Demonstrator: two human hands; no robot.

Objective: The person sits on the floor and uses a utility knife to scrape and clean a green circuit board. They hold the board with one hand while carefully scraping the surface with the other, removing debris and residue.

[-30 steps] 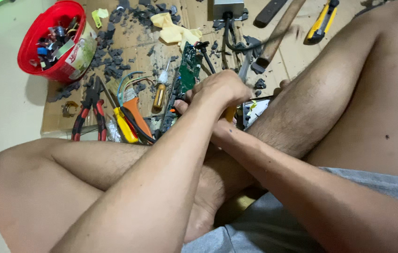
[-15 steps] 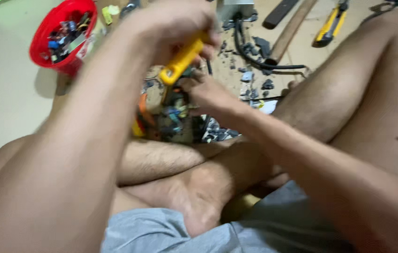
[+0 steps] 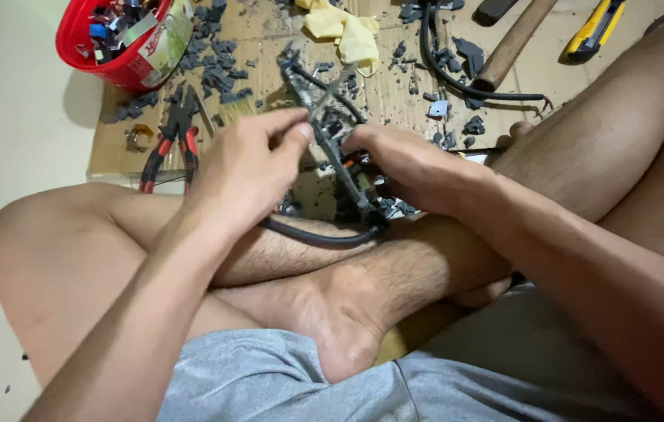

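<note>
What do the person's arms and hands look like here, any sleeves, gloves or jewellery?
Both arms are bare from as far up as the view shows down to the fingers: no sleeves, no gloves. The left hand and right hand show no rings, and no watch or band shows on either wrist. The only clothing in view is grey shorts.

I see my left hand and right hand pinching a thin grey tool of dull metal, from which a thick black cable with a smooth, matt rubber sheath loops. Near the left edge of the rough brown cardboard sheet, a glossy red plastic tub stands. Pliers with shiny red-and-black plastic grips lie beside it. A bare wooden handle looks matt; crumpled yellow cloth looks soft.
</note>
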